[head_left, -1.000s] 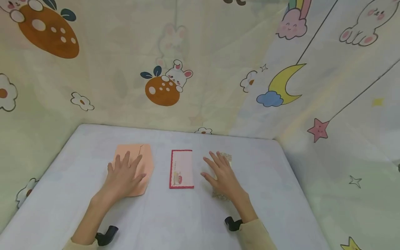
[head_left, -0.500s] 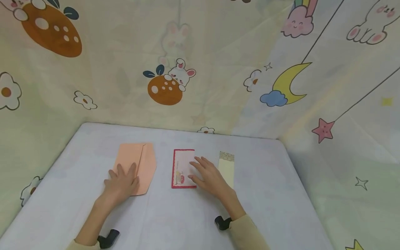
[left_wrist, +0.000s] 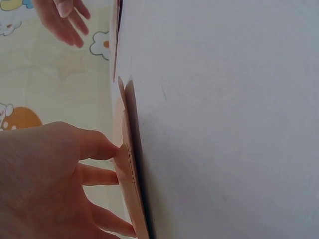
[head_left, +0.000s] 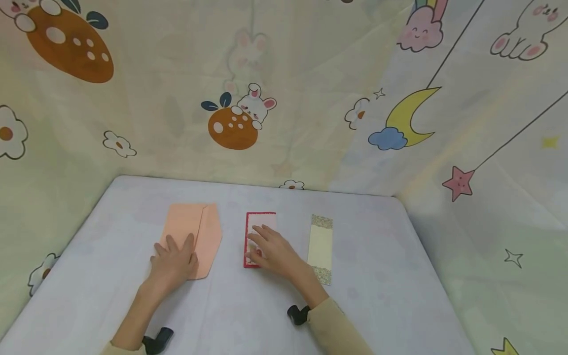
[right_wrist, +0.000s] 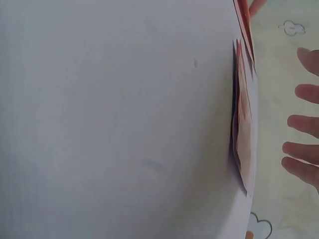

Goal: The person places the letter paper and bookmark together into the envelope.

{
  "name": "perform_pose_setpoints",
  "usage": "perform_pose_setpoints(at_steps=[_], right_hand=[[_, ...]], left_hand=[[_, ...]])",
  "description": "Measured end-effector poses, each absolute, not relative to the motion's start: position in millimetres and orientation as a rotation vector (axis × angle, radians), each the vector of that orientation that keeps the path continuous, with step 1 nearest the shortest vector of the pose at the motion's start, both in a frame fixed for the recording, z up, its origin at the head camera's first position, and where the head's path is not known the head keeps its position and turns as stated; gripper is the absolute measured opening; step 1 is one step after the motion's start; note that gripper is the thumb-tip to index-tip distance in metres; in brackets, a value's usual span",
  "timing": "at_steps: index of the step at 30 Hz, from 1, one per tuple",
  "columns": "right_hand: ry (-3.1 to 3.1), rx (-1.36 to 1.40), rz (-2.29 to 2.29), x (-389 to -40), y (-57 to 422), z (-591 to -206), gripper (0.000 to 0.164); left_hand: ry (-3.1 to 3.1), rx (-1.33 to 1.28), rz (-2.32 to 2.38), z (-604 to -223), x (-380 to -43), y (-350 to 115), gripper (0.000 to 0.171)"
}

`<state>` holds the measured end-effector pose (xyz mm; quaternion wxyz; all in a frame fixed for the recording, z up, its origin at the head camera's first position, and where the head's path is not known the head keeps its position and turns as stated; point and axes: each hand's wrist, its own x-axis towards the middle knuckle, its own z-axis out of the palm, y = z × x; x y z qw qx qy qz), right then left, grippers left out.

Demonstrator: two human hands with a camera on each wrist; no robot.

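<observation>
A peach paper envelope (head_left: pixel 186 218) with a slanted flap lies on the left of the table. My left hand (head_left: pixel 173 266) rests its fingertips on the envelope's lower part; in the left wrist view the fingers (left_wrist: pixel 102 175) touch the envelope (left_wrist: pixel 130 186) from above without curling round it. A folded pink card (head_left: pixel 264 220) with a red border lies in the middle. Over it hovers my right hand (head_left: pixel 277 254), covering much of its print. In the right wrist view the spread fingers (right_wrist: pixel 304 124) stand apart from the card (right_wrist: pixel 244 127), whose layers part slightly.
A cream strip (head_left: pixel 320 246) with glittery gold ends lies to the right of the card on the white table (head_left: pixel 381 256). Patterned cloth (head_left: pixel 301 123) hangs behind and at both sides. A dark wrist camera (head_left: pixel 298 314) sits under each forearm.
My right hand has moved left from over the cream strip to over the pink card, uncovering the strip. My left hand has drawn slightly toward me on the envelope.
</observation>
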<state>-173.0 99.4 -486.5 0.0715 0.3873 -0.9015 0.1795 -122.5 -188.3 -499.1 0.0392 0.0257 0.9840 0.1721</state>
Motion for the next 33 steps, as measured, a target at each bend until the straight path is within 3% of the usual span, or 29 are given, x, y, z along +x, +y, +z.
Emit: perform_pose_setpoints(at_steps=[33], right_hand=[[-2.881,1.318,0.222,-174.7,19.2,-493.7,0.047]], left_hand=[[3.088,0.128,0.439,-502.6,-121.0,-187.2,0.05]])
